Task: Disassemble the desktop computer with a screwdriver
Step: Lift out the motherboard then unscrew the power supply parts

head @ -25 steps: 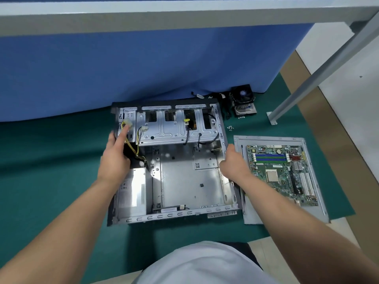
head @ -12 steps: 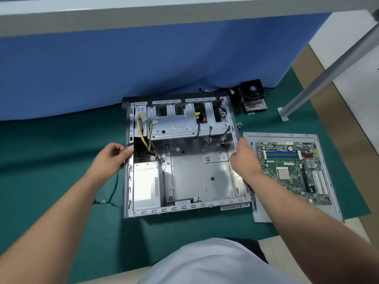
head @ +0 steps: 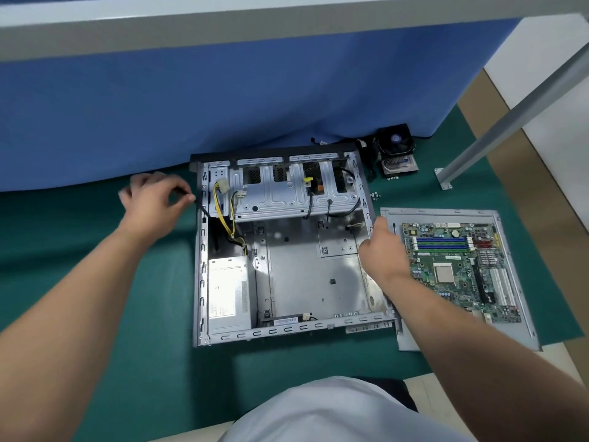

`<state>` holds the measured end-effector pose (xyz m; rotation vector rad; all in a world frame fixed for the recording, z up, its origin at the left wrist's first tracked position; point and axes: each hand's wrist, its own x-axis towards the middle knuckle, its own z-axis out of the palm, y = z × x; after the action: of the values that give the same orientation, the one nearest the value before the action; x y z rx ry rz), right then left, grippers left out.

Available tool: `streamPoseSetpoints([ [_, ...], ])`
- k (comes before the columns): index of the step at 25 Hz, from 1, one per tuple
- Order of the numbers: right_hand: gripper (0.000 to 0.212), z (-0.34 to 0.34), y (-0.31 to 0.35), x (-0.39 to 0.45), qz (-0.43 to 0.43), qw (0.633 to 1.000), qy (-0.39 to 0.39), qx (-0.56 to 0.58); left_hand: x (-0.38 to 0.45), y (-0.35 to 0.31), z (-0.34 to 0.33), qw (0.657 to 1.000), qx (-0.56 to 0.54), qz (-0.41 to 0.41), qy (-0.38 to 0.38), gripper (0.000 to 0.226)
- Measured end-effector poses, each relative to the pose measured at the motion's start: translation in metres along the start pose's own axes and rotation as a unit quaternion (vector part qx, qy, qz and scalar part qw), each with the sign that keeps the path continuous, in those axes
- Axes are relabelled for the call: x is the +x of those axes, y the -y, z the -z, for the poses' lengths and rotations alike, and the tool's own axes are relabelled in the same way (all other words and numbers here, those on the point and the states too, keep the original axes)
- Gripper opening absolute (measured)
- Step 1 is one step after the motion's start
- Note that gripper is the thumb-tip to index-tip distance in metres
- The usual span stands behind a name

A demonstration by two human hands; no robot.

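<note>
My left hand [head: 153,194], at the frame's centre left, pinches a black cable [head: 201,209] just outside the computer case [head: 296,330], a narrow grip, likely drawing it clear through the side wall. My right hand [head: 382,250] curls over the case's right wall to steady it. The case lies open mid-frame on the green mat [head: 95,250]; the motherboard [head: 459,266] rests right, set aside.

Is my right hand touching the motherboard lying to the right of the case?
Apart. The head view shows the right hand gripping the case's right wall, while the motherboard lies farther right on its panel.
</note>
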<state>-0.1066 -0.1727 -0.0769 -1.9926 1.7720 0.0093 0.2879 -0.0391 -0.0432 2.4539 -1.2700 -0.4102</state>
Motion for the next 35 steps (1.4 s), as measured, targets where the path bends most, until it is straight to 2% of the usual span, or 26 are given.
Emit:
streamPoseSetpoints([
  [3,0.019,0.0,0.0,0.0,-0.002,1.0,0.0,-0.006,0.004,-0.008,-0.018,0.996,-0.024,0.08,-0.01,0.004],
  [6,0.018,0.001,0.001,0.0,-0.005,1.0,0.003,-0.005,0.003,-0.013,-0.032,0.977,-0.156,0.143,-0.038,0.026],
  [8,0.018,0.001,0.001,0.0,0.0,1.0,0.004,-0.005,-0.007,-0.024,-0.038,0.96,-0.22,0.147,-0.086,0.037],
  [10,0.019,0.001,0.001,0.0,0.004,1.0,0.005,-0.006,-0.029,-0.041,-0.046,0.958,-0.225,0.113,-0.139,0.038],
  [12,0.019,0.003,0.002,0.001,0.004,1.0,0.005,-0.004,-0.061,-0.058,-0.061,0.971,-0.173,0.033,-0.16,0.035],
  [15,0.018,0.005,0.003,-0.001,0.004,1.0,0.009,-0.011,-0.111,-0.07,-0.083,0.99,-0.065,-0.08,-0.097,0.031],
  [17,0.022,0.005,0.004,0.0,0.01,1.0,0.02,0.005,-0.136,-0.069,-0.096,0.993,0.03,-0.099,-0.049,0.032],
  [19,0.039,0.005,-0.004,0.003,0.026,0.996,0.062,0.058,-0.148,-0.068,-0.104,0.988,0.113,-0.102,-0.036,0.035],
  [21,0.063,0.01,-0.021,0.003,-0.002,0.973,0.125,0.196,-0.149,-0.069,-0.106,0.982,0.151,-0.106,-0.03,0.041],
  [23,0.054,0.011,-0.054,0.004,-0.033,0.955,0.096,0.28,-0.145,-0.071,-0.104,0.98,0.171,-0.1,-0.029,0.042],
  [25,0.038,0.007,-0.092,0.009,-0.065,0.979,0.05,0.188,-0.143,-0.073,-0.104,0.979,0.182,-0.089,-0.03,0.044],
  [27,0.042,-0.003,-0.116,0.015,-0.098,0.989,0.098,0.054,-0.142,-0.073,-0.105,0.979,0.184,-0.082,-0.038,0.047],
  [29,0.055,-0.016,-0.123,0.02,-0.103,0.983,0.15,-0.031,-0.141,-0.071,-0.107,0.978,0.188,-0.076,-0.044,0.049],
  [31,0.062,-0.026,-0.12,0.023,-0.095,0.981,0.147,-0.087,-0.139,-0.07,-0.11,0.978,0.188,-0.074,-0.043,0.051],
  [35,0.06,-0.037,-0.117,0.031,-0.098,0.978,0.126,-0.132,-0.139,-0.066,-0.114,0.977,0.192,-0.08,-0.05,0.05],
])
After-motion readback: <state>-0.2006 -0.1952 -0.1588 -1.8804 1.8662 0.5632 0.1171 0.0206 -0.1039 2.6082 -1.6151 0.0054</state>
